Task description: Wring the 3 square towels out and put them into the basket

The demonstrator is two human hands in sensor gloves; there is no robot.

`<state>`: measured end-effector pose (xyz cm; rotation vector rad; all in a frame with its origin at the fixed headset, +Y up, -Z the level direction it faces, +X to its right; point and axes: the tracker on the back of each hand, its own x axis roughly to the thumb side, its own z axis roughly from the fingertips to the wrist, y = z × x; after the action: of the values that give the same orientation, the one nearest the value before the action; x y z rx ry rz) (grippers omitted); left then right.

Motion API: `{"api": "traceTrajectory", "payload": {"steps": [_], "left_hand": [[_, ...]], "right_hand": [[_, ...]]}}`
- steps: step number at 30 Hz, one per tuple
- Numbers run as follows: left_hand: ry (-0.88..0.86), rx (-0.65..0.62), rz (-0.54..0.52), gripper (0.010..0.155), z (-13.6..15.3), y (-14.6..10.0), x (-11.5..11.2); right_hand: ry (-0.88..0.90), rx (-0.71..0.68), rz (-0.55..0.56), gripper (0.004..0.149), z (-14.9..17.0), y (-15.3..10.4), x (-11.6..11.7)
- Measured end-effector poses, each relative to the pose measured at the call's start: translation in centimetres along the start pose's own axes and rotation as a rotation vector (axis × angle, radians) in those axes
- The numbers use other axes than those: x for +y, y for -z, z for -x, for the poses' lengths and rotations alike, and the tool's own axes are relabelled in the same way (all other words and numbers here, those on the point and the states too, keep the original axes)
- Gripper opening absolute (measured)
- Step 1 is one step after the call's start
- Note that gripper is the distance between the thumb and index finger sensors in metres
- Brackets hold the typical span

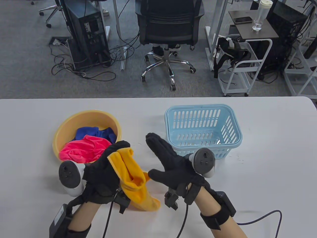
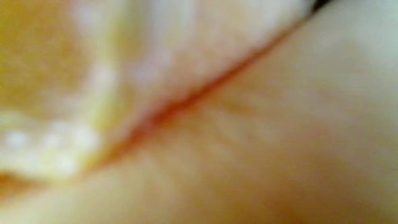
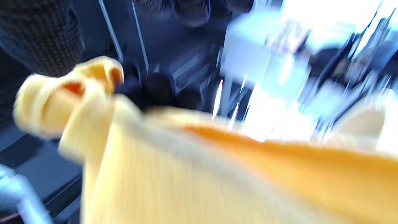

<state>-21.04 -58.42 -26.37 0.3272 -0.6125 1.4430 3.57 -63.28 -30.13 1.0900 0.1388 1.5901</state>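
Note:
My left hand (image 1: 109,161) grips the top of an orange towel (image 1: 135,182), which hangs bunched down to the table in front of me. The towel fills the left wrist view (image 2: 199,124) as a blur and crosses the right wrist view (image 3: 192,174). My right hand (image 1: 164,158) is beside the towel with its fingers straight and thumb spread, touching the cloth's right side at most. A pink towel (image 1: 83,150) and a blue towel (image 1: 95,132) lie in the yellow basin (image 1: 64,129). The light blue basket (image 1: 203,131) stands to the right and holds no towel.
The white table (image 1: 272,161) stretches right of the basket. Beyond its far edge stand an office chair (image 1: 168,29), a computer tower (image 1: 86,32) with loose cables, and a white cart (image 1: 245,59).

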Motion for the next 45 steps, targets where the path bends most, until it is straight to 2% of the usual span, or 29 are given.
{"api": "traceTrajectory", "payload": {"steps": [2, 4, 6, 7, 11, 13, 15, 17, 20, 22, 24, 25, 27, 28, 29, 31, 33, 34, 36, 38, 40, 43, 45], "left_hand": [[-0.025, -0.022, -0.013, 0.054, -0.3, 0.0, 0.4], [-0.066, -0.029, -0.006, 0.054, -0.6, 0.0, 0.4], [-0.110, -0.035, 0.008, 0.054, -0.8, -0.1, 0.2], [-0.126, -0.033, 0.014, 0.054, -0.9, -0.2, 0.0], [-0.233, -0.035, 0.151, 0.053, -1.4, -0.2, -1.4], [-0.303, -0.026, 0.200, 0.053, -1.7, -0.3, -2.0], [-0.324, -0.048, 0.232, 0.053, -2.1, -0.4, -1.9], [-0.270, -0.079, 0.230, 0.053, -3.0, 0.0, -0.6], [-0.226, -0.096, 0.278, 0.052, -4.5, 0.5, 2.3], [-0.189, -0.075, 0.214, 0.051, -4.8, 0.6, 4.0], [-0.152, -0.025, 0.200, 0.050, -3.7, 0.7, 4.8], [-0.152, -0.007, 0.205, 0.050, -3.3, 0.8, 4.7], [-0.210, 0.106, 0.269, 0.050, -0.7, 1.1, 3.7], [-0.264, 0.182, 0.330, 0.050, 0.9, 1.3, 2.9], [-0.307, 0.243, 0.381, 0.050, 2.1, 1.3, 2.3], [-0.369, 0.379, 0.523, 0.051, 5.2, 1.1, 0.5], [-0.354, 0.453, 0.578, 0.053, 7.5, 0.6, -1.0], [-0.342, 0.486, 0.606, 0.054, 8.8, 0.2, -1.9], [-0.391, 0.517, 0.706, 0.068, 10.0, -0.4, -3.3], [-0.469, 0.553, 0.920, 0.082, 10.9, -1.2, -5.3], [-0.470, 0.564, 1.066, 0.088, 11.2, -1.7, -6.6], [-0.408, 0.562, 1.152, 0.094, 11.1, -2.0, -8.0], [-0.369, 0.576, 1.130, 0.094, 10.9, -2.1, -8.3]], "right_hand": [[-0.030, 0.035, -0.123, 0.117, 1.2, 0.4, 2.3], [-0.121, 0.062, -0.191, 0.124, 2.0, 0.6, 4.1], [-0.221, 0.089, -0.211, 0.125, 2.8, 0.6, 5.5], [-0.259, 0.101, -0.220, 0.125, 3.1, 0.5, 5.9], [-0.479, 0.108, -0.223, 0.119, 4.3, 0.2, 8.4], [-0.496, 0.124, -0.246, 0.105, 4.4, 0.2, 9.0], [-0.440, 0.134, -0.213, 0.070, 4.4, 0.2, 8.5], [-0.393, 0.129, -0.096, 0.055, 4.1, 0.1, 6.8], [-0.317, 0.129, 0.013, 0.044, 3.6, 0.0, 3.8], [-0.225, 0.098, 0.130, 0.039, 2.9, -0.2, 1.8], [-0.269, 0.063, 0.290, 0.036, 1.0, -0.5, -0.1], [-0.307, 0.049, 0.315, 0.036, 0.6, -0.6, -0.3], [-0.545, -0.005, 0.391, 0.038, -1.9, -0.9, -0.9], [-0.719, -0.033, 0.421, 0.039, -3.5, -1.0, -0.9], [-0.846, -0.064, 0.426, 0.040, -4.5, -1.1, -0.7], [-1.312, -0.187, 0.419, 0.042, -6.9, -1.4, 0.4], [-1.605, -0.226, 0.421, 0.043, -7.9, -1.6, 1.2], [-1.685, -0.226, 0.407, 0.041, -8.1, -1.5, 1.5], [-1.699, -0.175, 0.384, 0.043, -7.7, -1.3, 1.8], [-1.703, -0.162, 0.347, 0.046, -7.0, -1.0, 2.2], [-1.746, -0.170, 0.320, 0.046, -6.5, -0.8, 2.8], [-1.737, -0.200, 0.309, 0.046, -6.6, -0.7, 3.5], [-1.738, -0.210, 0.322, 0.045, -7.2, -0.8, 3.5]]}}
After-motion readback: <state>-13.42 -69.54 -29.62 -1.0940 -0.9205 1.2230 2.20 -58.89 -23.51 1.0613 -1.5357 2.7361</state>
